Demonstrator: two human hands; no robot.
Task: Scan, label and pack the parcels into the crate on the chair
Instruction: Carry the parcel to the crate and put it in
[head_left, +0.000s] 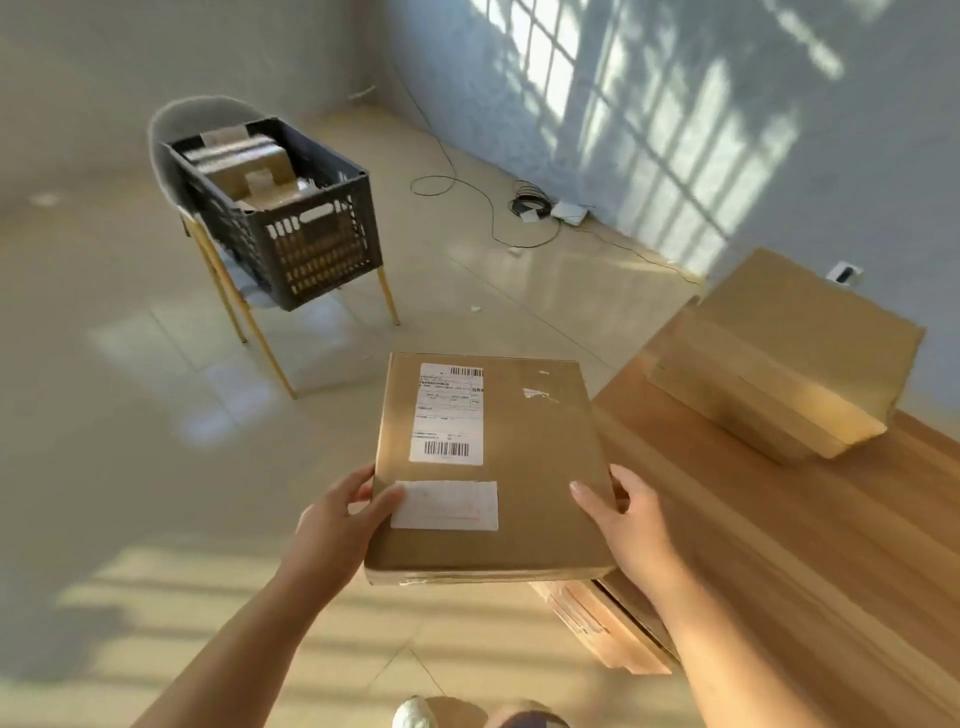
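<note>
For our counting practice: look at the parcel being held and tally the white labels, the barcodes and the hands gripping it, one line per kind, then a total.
On the parcel:
White labels: 2 (shipping label, smaller label)
Barcodes: 2 (top barcode, bottom barcode)
Hands: 2 (left hand, right hand)
Total: 6

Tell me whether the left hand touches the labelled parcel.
Touching: the head view shows the left hand gripping the labelled parcel at its edge, thumb on top.
</note>
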